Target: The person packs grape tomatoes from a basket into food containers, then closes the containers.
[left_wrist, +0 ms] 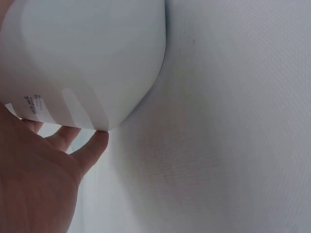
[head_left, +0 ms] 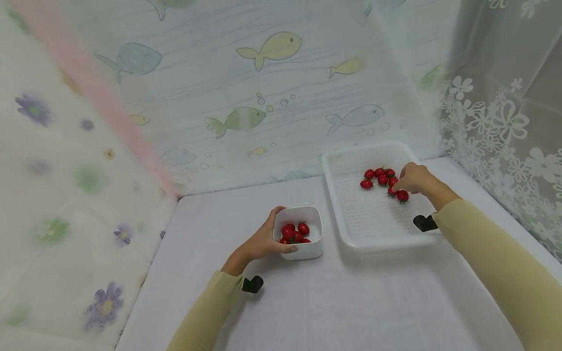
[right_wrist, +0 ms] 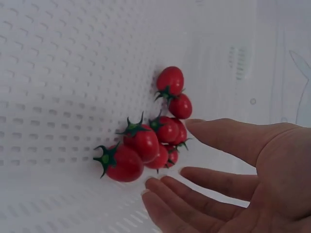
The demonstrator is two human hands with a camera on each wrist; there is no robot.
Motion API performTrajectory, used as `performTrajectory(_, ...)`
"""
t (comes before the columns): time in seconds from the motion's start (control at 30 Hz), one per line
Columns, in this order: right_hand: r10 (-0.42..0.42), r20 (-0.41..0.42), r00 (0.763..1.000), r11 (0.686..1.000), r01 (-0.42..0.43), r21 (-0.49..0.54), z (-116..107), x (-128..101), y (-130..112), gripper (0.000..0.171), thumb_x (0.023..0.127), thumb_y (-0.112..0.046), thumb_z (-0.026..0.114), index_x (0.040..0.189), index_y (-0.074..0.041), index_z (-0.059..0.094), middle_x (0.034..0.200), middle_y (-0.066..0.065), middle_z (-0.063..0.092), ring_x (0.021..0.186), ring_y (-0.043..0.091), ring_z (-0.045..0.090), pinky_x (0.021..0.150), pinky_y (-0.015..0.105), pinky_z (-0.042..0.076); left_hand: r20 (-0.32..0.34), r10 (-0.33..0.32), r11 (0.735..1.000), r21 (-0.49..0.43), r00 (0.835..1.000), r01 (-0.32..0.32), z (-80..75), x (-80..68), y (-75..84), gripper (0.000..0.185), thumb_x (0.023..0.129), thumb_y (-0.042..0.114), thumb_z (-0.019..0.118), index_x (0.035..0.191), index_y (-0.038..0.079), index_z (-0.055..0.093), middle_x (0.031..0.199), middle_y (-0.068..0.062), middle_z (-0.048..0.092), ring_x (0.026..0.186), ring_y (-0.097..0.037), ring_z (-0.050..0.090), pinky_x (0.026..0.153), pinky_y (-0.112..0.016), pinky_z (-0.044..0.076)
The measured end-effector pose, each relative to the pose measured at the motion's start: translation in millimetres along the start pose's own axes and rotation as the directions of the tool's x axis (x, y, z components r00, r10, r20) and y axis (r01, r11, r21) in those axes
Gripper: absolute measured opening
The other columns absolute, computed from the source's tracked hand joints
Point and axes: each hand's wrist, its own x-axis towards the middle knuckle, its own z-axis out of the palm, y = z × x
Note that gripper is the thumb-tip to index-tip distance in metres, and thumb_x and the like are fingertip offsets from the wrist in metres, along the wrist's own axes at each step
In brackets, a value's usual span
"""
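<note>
My left hand (head_left: 262, 242) grips a small white square box (head_left: 309, 251), thumb along the near side and fingers at the left side. Several red cherry tomatoes (head_left: 288, 231) lie inside it. In the left wrist view, the fingertips (left_wrist: 97, 143) touch the box wall (left_wrist: 92, 58), which has small dark print. My right hand (head_left: 414, 178) is over a white perforated basket (head_left: 338, 214), at a cluster of cherry tomatoes (head_left: 366, 185). The right wrist view shows thumb and fingers apart around the cluster's side, close to the tomatoes (right_wrist: 142, 144) with green calyxes; nothing is pinched there.
A white cloth (head_left: 298, 302) covers the table. The basket stands to the right of the box, with a gap between them. Behind hangs a fish-print curtain (head_left: 281, 87); a flower-print one (head_left: 74, 204) is at the left, and a lace one (head_left: 509, 126) at the right.
</note>
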Motion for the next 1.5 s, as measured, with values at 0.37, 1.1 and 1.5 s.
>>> performTrajectory(0.37, 0.13, 0.073, 0.989, 0.991, -0.13, -0.007, 10, 16, -10, 0.068, 0.089, -0.005, 0.07, 0.136, 0.024, 0.03, 0.123, 0.041, 0.045, 0.089, 0.04, 0.064, 0.08, 0.042, 0.06, -0.015, -0.008, 1.0, 0.016, 1.0, 0.008, -0.5, 1.7, -0.7, 0.106, 0.075, 0.041, 0.088, 0.155, 0.028, 0.019, 0.146, 0.003, 0.043, 0.137, -0.017, 0.04, 0.111, -0.051, 0.042)
performTrajectory(1.1, 0.072, 0.124, 0.99, 0.978, -0.094, 0.187, 18, 34, 11, 0.033, 0.088, -0.005, 0.075, 0.105, 0.016, 0.057, 0.097, 0.022, 0.06, 0.082, 0.026, 0.069, 0.075, 0.038, 0.062, -0.009, -0.021, 0.999, 0.024, 1.0, 0.022, 0.2, 0.4, 1.1, 0.109, 0.075, 0.04, 0.088, 0.156, 0.027, 0.017, 0.148, 0.001, 0.042, 0.137, -0.018, 0.04, 0.112, -0.052, 0.04)
performTrajectory(1.5, -0.047, 0.17, 0.984, 0.911, -0.028, 0.411, -2, 21, 11, 0.033, 0.093, -0.003, 0.071, 0.113, 0.02, 0.059, 0.09, 0.011, 0.069, 0.077, 0.016, 0.07, 0.081, 0.04, 0.061, -0.004, -0.024, 0.999, 0.026, 1.0, 0.024, -0.9, -0.2, 2.5, 0.111, 0.076, 0.037, 0.088, 0.159, 0.02, 0.016, 0.148, 0.0, 0.041, 0.138, -0.02, 0.04, 0.112, -0.053, 0.041)
